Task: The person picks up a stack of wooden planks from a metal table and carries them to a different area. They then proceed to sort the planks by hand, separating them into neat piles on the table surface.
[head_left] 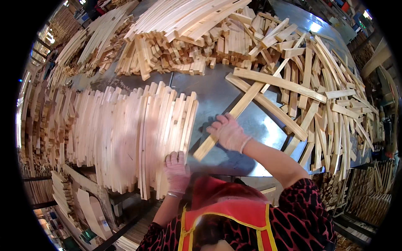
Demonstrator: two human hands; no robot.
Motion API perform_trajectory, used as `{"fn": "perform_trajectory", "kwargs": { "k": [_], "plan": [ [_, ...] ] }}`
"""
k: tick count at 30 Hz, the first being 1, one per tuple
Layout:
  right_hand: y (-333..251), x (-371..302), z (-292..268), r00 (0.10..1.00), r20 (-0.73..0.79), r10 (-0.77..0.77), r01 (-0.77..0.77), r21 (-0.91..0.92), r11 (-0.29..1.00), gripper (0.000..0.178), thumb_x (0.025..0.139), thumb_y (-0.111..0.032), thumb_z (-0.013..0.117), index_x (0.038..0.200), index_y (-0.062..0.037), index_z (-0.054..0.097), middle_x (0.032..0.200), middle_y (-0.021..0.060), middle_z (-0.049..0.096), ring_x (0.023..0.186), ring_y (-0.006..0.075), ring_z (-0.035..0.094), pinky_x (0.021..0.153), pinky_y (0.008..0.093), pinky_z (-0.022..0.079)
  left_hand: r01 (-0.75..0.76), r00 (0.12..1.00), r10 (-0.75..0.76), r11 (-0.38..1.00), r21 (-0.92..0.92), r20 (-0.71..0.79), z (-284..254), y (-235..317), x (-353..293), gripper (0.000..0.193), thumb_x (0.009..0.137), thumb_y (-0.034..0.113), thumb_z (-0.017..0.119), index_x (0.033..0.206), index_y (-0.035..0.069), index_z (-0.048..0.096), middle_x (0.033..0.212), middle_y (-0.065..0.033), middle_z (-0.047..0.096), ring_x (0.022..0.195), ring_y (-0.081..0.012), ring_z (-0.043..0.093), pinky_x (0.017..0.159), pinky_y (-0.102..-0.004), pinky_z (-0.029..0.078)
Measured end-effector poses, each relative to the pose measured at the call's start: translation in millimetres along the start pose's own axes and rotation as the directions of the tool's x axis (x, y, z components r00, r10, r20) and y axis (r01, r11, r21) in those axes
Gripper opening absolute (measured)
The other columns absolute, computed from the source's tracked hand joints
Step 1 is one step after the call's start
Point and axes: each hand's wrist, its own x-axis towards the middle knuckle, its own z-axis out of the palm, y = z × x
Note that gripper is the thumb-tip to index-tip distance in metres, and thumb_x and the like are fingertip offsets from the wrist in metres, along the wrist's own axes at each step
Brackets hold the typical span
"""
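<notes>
Head view. The landmark is the slat row [125, 134], set side by side on the metal counter [213, 90]. The right hand [227, 131], gloved, is to the right of the slat row, its fingers curled round a loose slat [243, 106] and pinching it near its near end. The left hand [176, 173], also gloved, touches the near right corner of the slat row, fingers close together; whether its thumb pinches a slat cannot be told.

Handling, in my judgement: keep the grip firm, clear the far end of the crossing slat [280, 85] before swinging, and steady the slat row's edge with the left hand so that no piece is knocked out of line.

Orientation: the loose slat lies right of the slat row, apart from it. Its long axis runs obliquely, near end toward the slat row's near right corner, far end pointing away and rightward to the heap [307, 75]. The slat row's pieces run roughly away from the person, so the two directions differ.
</notes>
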Motion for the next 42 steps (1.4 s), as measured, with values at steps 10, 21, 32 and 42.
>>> {"fn": "perform_trajectory", "kwargs": {
  "k": [10, 21, 32, 42],
  "plan": [
    [238.8, -71.6, -87.5, 0.594, 0.353, 0.723, -0.698, -0.221, 0.682, 0.045, 0.096, -0.019, 0.057, 0.139, -0.0105, 0.055, 0.110, 0.0227, 0.073, 0.106, 0.0405, 0.071, 0.093, 0.0513, 0.054, 0.017, 0.965, 0.019, 0.991, -0.135, 0.260, 0.6, 102.4, 27.4, 0.081, 0.084, 0.038, 0.076, 0.150, 0.002, 0.048, 0.138, -0.0217, 0.060, 0.122, -0.0390, 0.059, 0.101, -0.0459, 0.049],
    [9.0, -87.6, 49.7, 0.703, 0.566, 0.431, -0.711, 0.554, 0.433, 0.055, 0.096, -0.036, 0.052, 0.129, 0.0077, 0.054, 0.113, 0.0387, 0.065, 0.111, 0.0521, 0.063, 0.097, 0.0534, 0.050, 0.528, 0.798, 0.020, 0.458, -0.715, 0.602, -8.7, 123.2, -64.4, 0.071, 0.089, 0.034, 0.074, 0.150, 0.005, 0.051, 0.137, -0.0193, 0.061, 0.124, -0.0321, 0.061, 0.107, -0.0421, 0.046],
    [128.3, -97.3, 4.1, 0.660, -0.336, 0.672, -0.750, -0.242, 0.615, 0.064, 0.084, -0.034, 0.071, 0.138, -0.0068, 0.052, 0.109, 0.0200, 0.072, 0.098, 0.0436, 0.070, 0.089, 0.0524, 0.056, 0.005, 0.978, -0.015, 0.999, 0.047, 0.208, -9.7, 88.1, -40.0, 0.094, 0.078, 0.052, 0.075, 0.152, 0.005, 0.040, 0.148, -0.0159, 0.047, 0.142, -0.0362, 0.041, 0.119, -0.0538, 0.028],
    [-47.3, -86.7, -7.8, 0.497, 0.632, 0.594, -0.866, 0.316, 0.388, 0.059, 0.093, -0.038, 0.058, 0.134, 0.0034, 0.050, 0.116, 0.0313, 0.070, 0.113, 0.0472, 0.066, 0.100, 0.0501, 0.052, -0.101, 0.970, 0.070, 0.987, 0.125, 0.233, -10.7, 57.8, -38.0, 0.090, 0.086, 0.048, 0.073, 0.157, 0.007, 0.036, 0.141, -0.0140, 0.052, 0.123, -0.0278, 0.059, 0.107, -0.0486, 0.038]
  ]
}}
